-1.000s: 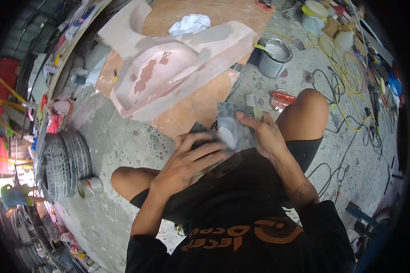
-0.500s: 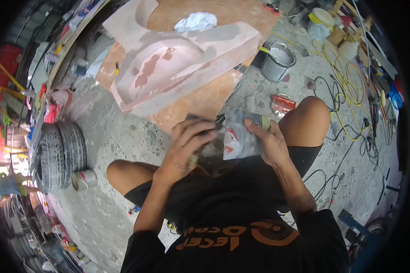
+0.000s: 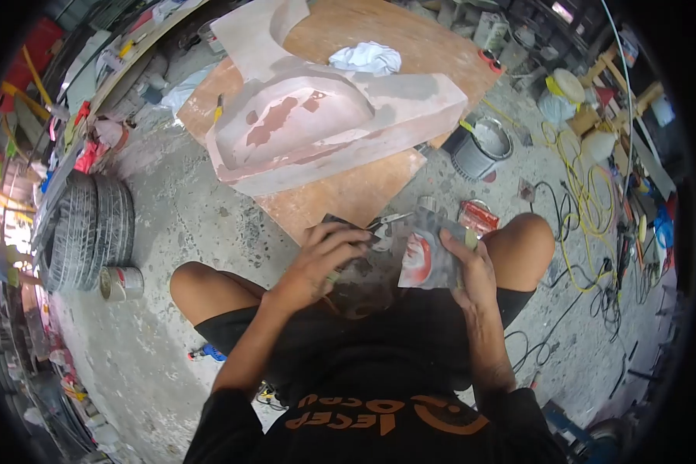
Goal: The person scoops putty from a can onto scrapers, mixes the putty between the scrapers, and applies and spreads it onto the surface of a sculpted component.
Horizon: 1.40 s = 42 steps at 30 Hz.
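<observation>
My left hand (image 3: 325, 255) is closed round a dark flat piece (image 3: 337, 222), whose exact kind I cannot make out. By its fingertips a thin, pale metal blade (image 3: 394, 220) points right. My right hand (image 3: 472, 267) grips a grey flat plate (image 3: 433, 259) by its right side, thumb on top. A red and white patch marks the plate's face. The two hands face each other above my lap, a small gap between blade and plate. Beyond them a large pinkish moulded panel (image 3: 421, 100) with grey and reddish filler patches rests on a brown board (image 3: 332, 193).
A white cloth (image 3: 366, 58) and a yellow knife (image 3: 219, 107) lie by the panel. To the right stand an open paint can (image 3: 475, 158) and a red container (image 3: 479, 218). Yellow cable (image 3: 572, 185) coils on the floor. Tyres (image 3: 93, 232) and a small can (image 3: 122, 284) are left.
The grey plate has turned and shows more of its red patch. The metal blade now shows clearly between my hands. The view has shifted, moving the panel right and slightly down.
</observation>
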{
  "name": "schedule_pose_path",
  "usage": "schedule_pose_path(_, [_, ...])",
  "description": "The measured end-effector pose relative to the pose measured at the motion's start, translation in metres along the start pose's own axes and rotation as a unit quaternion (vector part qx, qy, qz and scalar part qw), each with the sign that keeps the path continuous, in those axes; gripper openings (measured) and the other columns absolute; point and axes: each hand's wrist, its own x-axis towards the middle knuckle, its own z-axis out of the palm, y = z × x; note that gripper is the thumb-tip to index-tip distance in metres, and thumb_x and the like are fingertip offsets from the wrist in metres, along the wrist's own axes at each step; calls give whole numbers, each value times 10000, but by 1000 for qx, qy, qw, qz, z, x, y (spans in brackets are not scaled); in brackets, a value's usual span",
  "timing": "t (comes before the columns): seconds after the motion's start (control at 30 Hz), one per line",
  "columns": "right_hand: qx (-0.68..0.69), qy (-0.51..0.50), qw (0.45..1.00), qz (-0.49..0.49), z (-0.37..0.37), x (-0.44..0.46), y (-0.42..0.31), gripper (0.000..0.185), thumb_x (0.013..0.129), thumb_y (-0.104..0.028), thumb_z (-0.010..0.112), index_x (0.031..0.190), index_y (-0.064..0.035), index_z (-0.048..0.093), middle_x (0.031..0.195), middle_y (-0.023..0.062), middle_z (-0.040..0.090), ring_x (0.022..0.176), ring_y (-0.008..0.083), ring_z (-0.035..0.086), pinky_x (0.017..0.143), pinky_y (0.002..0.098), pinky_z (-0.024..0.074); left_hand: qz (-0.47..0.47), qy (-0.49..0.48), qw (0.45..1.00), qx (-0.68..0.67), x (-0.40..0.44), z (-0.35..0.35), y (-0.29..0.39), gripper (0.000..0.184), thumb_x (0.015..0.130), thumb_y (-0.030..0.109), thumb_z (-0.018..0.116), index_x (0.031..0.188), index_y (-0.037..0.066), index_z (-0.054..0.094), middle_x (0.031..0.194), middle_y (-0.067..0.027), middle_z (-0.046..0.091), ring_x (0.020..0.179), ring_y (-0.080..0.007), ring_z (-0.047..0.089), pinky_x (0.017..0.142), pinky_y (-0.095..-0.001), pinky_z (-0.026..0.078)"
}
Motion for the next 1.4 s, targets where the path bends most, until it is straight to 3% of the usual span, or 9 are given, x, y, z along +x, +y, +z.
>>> schedule_pose_path(0.1, [-58, -7, 997, -40, 10, 2, 9, 215, 918, -103, 691, 1088, 27, 676, 1011, 78, 699, 919, 154, 663, 784, 281, 533, 13, 31, 998, -44, 11, -11, 22, 492, 708, 69, 617, 1197, 108, 643, 1390, -20, 569, 1294, -295, 471, 1088, -455, 329])
schedule_pose_path(0.23, [-80, 12, 997, 20, 11, 4, -2, 246, 912, -114, 689, 1115, 23, 667, 1001, 77, 706, 841, 159, 676, 741, 279, 543, 62, -96, 993, 21, 12, -18, 33, 338, 839, 104, 653, 1177, 116, 664, 1349, 4, 622, 1238, -296, 533, 1033, -435, 367])
schedule_pose_path(0.33, [-56, 14, 998, 25, -2, 10, -8, 258, 900, -101, 691, 1124, 20, 653, 995, 80, 705, 839, 168, 680, 755, 290, 547, 25, -143, 989, 24, -11, -36, 18, 372, 805, 71, 684, 1175, 105, 659, 1342, -7, 627, 1219, -288, 549, 1041, -446, 367])
schedule_pose_path(0.47, [2, -17, 1000, 2, 18, 10, 6, 284, 893, -89, 711, 1140, 32, 640, 1007, 94, 696, 880, 172, 672, 783, 297, 545, 41, 90, 987, -125, 8, -2, 39, 564, 649, 2, 713, 1194, 106, 612, 1389, -39, 570, 1240, -323, 505, 1069, -460, 363])
schedule_pose_path(0.67, [56, 3, 998, 18, 26, 12, 10, 286, 890, -67, 708, 1138, 48, 623, 1052, 114, 685, 927, 191, 674, 811, 308, 540, 25, 30, 999, 32, -11, 5, -3, 618, 608, -48, 666, 1208, 79, 587, 1374, -80, 560, 1248, -336, 486, 1075, -457, 346])
schedule_pose_path(0.87, [-63, 5, 998, -10, 13, 17, 17, 347, 898, -147, 716, 1158, 57, 612, 1056, 104, 685, 928, 158, 643, 807, 282, 504, -10, -4, 1000, -23, 12, -39, 10, 577, 582, -89, 616, 1138, 60, 587, 1339, -67, 578, 1242, -311, 497, 1036, -426, 355])
schedule_pose_path(0.9, [-91, 15, 996, 0, 16, 17, 16, 341, 898, -157, 717, 1145, 58, 623, 1047, 100, 688, 919, 154, 640, 807, 279, 500, 26, -1, 1000, 9, 17, -35, 6, 603, 903, 599, 444, 1169, 78, 591, 1310, -108, 618, 1227, -352, 512, 1019, -465, 370])
schedule_pose_path(1.13, [-103, -4, 995, -14, 20, 16, 12, 275, 911, -174, 703, 1071, 46, 668, 981, 97, 708, 842, 139, 649, 750, 270, 515, 66, -63, 996, 18, 26, -22, 33, 219, 787, 133, 684, 997, 69, 679, 1195, 0, 692, 1152, -276, 564, 971, -409, 395])
schedule_pose_path(1.4, [36, -27, 999, 1, 29, 11, 7, 344, 901, -76, 684, 1177, 94, 569, 1068, 153, 684, 953, 220, 694, 846, 354, 573, 96, 93, 988, -79, 19, -13, 38, 475, 665, 25, 765, 1120, 75, 635, 1313, -34, 632, 1195, -309, 545, 979, -413, 427])
